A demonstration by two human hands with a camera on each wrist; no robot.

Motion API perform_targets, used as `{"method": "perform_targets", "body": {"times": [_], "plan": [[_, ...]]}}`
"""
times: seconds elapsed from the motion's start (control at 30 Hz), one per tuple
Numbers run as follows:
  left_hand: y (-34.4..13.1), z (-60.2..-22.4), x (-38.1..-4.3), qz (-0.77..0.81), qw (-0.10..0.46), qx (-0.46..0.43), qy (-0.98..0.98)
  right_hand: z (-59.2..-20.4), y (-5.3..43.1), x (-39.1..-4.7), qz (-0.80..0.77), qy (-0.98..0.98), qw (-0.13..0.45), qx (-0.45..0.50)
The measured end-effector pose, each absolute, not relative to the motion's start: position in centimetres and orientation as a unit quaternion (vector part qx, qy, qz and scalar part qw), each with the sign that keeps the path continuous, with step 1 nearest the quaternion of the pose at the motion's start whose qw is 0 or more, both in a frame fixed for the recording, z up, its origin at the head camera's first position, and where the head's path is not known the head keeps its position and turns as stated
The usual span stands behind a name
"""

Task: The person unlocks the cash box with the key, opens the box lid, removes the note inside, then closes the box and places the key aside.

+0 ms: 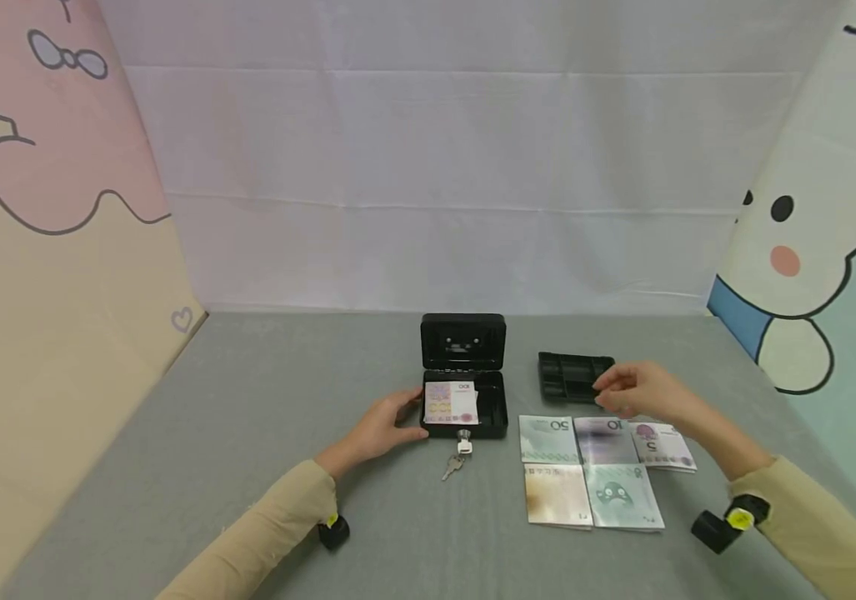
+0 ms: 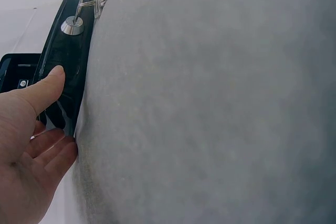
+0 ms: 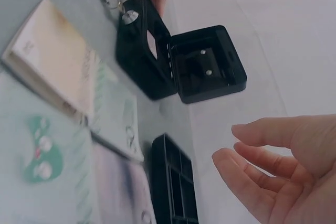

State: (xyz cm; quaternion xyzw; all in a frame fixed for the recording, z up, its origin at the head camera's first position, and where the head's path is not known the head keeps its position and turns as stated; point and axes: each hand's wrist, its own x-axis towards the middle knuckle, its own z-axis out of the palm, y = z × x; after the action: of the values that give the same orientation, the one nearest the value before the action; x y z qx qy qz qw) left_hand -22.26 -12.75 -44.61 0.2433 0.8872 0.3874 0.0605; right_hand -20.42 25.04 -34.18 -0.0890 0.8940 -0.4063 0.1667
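A black cash box (image 1: 503, 417) stands with its lid (image 1: 463, 342) raised, and a pinkish banknote stack (image 1: 450, 403) lies inside it. Keys (image 1: 453, 465) hang from the lock on its front. My left hand (image 1: 382, 427) rests against the box's left front corner, its thumb (image 2: 55, 80) on the front face and its fingers at the side. Above the table, near a black compartment tray (image 1: 570, 377), my right hand (image 1: 645, 390) is raised with loosely bent fingers. Nothing shows between its thumb and fingertips in the right wrist view.
Right of the box lie several banknote stacks: a green 50 stack (image 1: 550, 439), a purple 10 stack (image 1: 606, 440), a pink 5 stack (image 1: 663, 447), a brownish stack (image 1: 558, 495) and a pale green stack (image 1: 623, 497). White cloth (image 1: 450, 167) hangs behind the grey table (image 1: 285, 367).
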Motion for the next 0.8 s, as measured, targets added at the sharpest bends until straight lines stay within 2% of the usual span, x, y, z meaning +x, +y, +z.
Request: {"method": "perform_targets", "body": {"times": [0.47,0.8], "plan": [[-12.8,-44.6,-22.3,0.384,0.061,0.244,0.888,-34.9,18.1,-23.2,-0.453,0.862,0.186,-0.132],[-12.8,-44.5,-22.2,0.386,0.061,0.241,0.889,-36.7,13.8,-24.5,-0.469,0.851,0.206,-0.113]]}}
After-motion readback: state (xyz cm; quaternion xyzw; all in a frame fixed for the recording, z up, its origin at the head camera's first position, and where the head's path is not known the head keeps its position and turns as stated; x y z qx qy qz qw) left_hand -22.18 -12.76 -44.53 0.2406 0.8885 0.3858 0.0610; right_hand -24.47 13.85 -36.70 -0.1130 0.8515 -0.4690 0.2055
